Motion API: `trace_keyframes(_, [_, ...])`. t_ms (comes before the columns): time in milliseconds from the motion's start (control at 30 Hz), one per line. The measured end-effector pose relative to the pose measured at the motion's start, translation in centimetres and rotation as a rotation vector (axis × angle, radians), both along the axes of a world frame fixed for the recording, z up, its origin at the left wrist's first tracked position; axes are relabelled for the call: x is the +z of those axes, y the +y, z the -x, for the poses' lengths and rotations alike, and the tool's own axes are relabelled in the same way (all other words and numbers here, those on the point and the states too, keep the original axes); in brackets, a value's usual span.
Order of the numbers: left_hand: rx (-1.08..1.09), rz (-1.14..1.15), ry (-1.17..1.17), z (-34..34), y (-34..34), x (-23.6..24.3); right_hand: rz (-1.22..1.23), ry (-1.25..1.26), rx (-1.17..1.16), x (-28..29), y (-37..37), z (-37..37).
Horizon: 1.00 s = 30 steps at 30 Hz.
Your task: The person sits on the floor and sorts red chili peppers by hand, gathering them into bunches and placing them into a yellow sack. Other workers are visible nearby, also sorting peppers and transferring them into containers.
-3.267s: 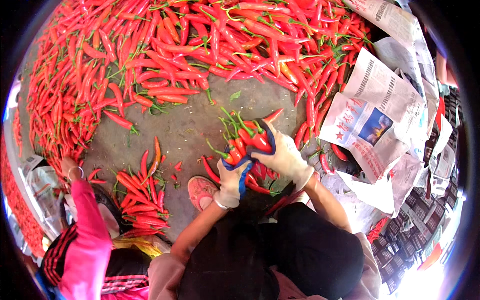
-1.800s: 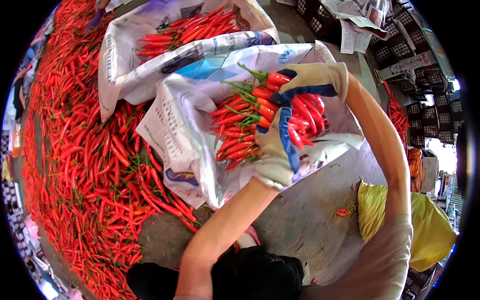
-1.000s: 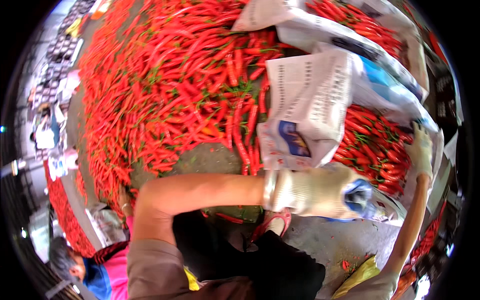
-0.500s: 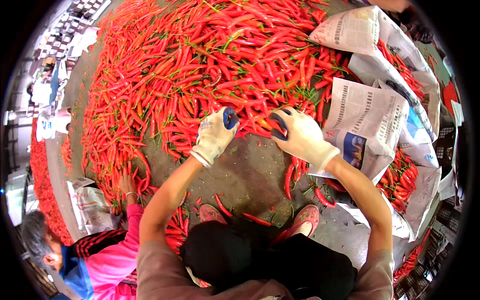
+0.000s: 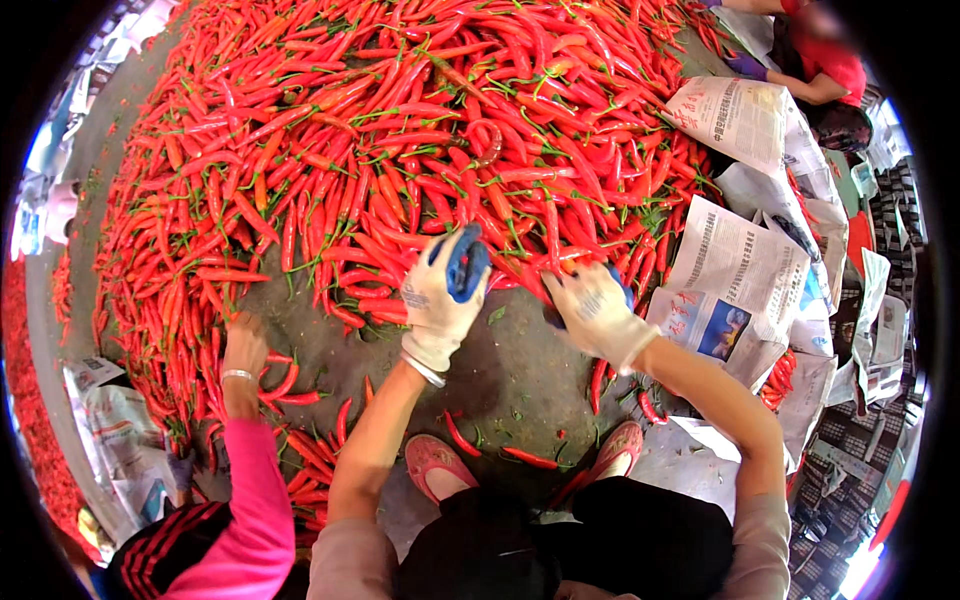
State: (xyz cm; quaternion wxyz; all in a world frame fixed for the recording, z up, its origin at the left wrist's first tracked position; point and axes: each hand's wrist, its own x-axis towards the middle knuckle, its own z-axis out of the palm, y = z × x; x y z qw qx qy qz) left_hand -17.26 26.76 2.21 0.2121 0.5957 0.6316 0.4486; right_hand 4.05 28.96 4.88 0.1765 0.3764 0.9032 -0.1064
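A large heap of long red chili peppers (image 5: 360,190) with green stems spreads in front of me. My left hand (image 5: 440,300), in a white glove with a blue palm, is at the heap's near edge. Its fingers are curled in, and whatever they may hold is hidden. Close by on the right, my right hand (image 5: 597,312), gloved the same way, has its fingers closed at a red chili pepper (image 5: 534,282) on the heap's edge. Its fingertips are partly hidden by the glove's back.
Newspaper-lined containers (image 5: 745,255) with chilies stand at right. A co-worker's bare hand (image 5: 245,345) touches the heap at left, near a newspaper bundle (image 5: 120,430). Another person's gloved hand (image 5: 745,66) is at upper right. Loose chilies (image 5: 530,458) lie by my shoes (image 5: 440,468).
The view has shifted, bringing another person in at upper right. My left glove has turned to show more blue. My right fingers now point further into the heap, with less of the palm showing.
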Motion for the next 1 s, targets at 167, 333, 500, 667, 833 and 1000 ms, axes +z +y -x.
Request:
trace_keyframes(167, [0.059,0.156,0.168,1.9,6.6,1.0,0.052,0.496,-0.426,5.1,1.5,-1.2])
trace_keyframes(333, [-0.039,0.286,0.293,1.0,8.8,-1.5,-0.153,0.209,-0.396,5.2,9.9,5.2])
trace_keyframes(500, [0.000,0.247,0.105,0.4,5.6,-2.3,-0.201,-0.034,-0.356,2.1,11.5,5.1])
trace_keyframes(667, [0.011,0.415,-0.559,1.8,-2.0,-3.5,-0.165,0.420,-0.323,5.2,6.4,2.7])
trace_keyframes(833, [0.090,0.468,-1.312,0.7,-5.1,-4.2,-0.266,0.506,-0.335,6.3,8.2,4.8])
trace_keyframes(1000, [0.053,0.507,-1.731,0.9,-6.4,-5.6,-0.328,0.175,-0.241,2.6,12.4,9.7])
